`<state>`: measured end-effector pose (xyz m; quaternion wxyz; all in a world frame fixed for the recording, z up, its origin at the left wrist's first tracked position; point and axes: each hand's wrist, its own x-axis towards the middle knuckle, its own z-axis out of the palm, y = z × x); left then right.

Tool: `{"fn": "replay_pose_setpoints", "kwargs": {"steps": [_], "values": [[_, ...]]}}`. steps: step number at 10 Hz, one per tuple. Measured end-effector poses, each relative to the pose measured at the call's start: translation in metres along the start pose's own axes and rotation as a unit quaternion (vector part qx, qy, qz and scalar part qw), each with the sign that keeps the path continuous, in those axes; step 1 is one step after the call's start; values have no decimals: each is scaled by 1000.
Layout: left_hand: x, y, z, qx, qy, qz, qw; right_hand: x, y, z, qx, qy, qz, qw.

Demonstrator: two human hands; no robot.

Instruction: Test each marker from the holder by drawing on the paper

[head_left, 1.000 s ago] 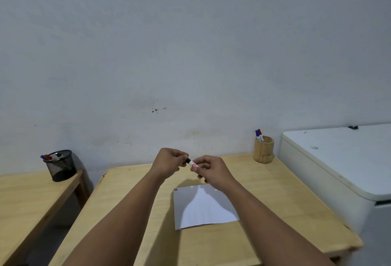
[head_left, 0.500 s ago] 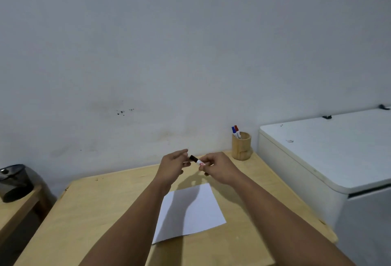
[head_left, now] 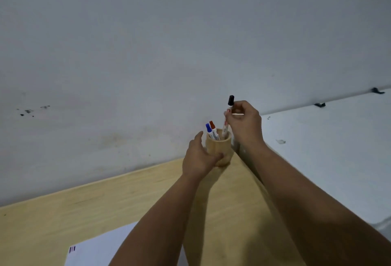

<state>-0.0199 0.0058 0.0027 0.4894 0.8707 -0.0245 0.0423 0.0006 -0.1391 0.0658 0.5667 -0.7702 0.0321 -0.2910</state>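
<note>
- Right hand [head_left: 243,124]: fingers pinched shut on the upper barrel of the black-capped marker [head_left: 228,115], just below the cap. Marker stands nearly upright, lower end inside the mouth of the holder [head_left: 219,149]. Cap is on.
- Left hand [head_left: 200,157]: curled against the left side of the holder, thumb up near the rim, fingertips wrapped round the front. Grip looks loose, more a brace than a clamp. Judged purpose: keep the cup from tipping or sliding while the marker passes its rim.
- Holder: small round wooden cup at the back of the table [head_left: 84,212], near the wall [head_left: 148,54] and just beside the white cabinet [head_left: 328,149] on the right.
- Inside it, a blue-capped marker [head_left: 209,131] and a red-capped marker [head_left: 213,129] lean left, side by side, leaving the right half of the opening free. That is where the black one sits.
- Paper [head_left: 99,251]: flat on the table at the near edge, partly under the left forearm, well apart from the holder. Short coloured strokes show in its top left corner; exact colours hard to tell.
- Cannot tell from this alone whether the black marker is going in or coming out. The cap on suggests it is not about to draw.
- Risk: the tall marker catching the rim and rocking the cup.
</note>
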Motion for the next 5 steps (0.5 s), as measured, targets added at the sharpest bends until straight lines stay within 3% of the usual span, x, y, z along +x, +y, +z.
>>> {"fn": "replay_pose_setpoints", "kwargs": {"steps": [2, 4, 5], "values": [[17, -16, 29, 14, 32, 1, 999, -4, 34, 20, -74, -61, 16, 995], [4, -5, 26, 89, 53, -10, 995, -18, 23, 17, -89, -109, 7, 990], [-10, -4, 19, 112, 77, 14, 991, -32, 6, 8, -73, -88, 2, 993]]}}
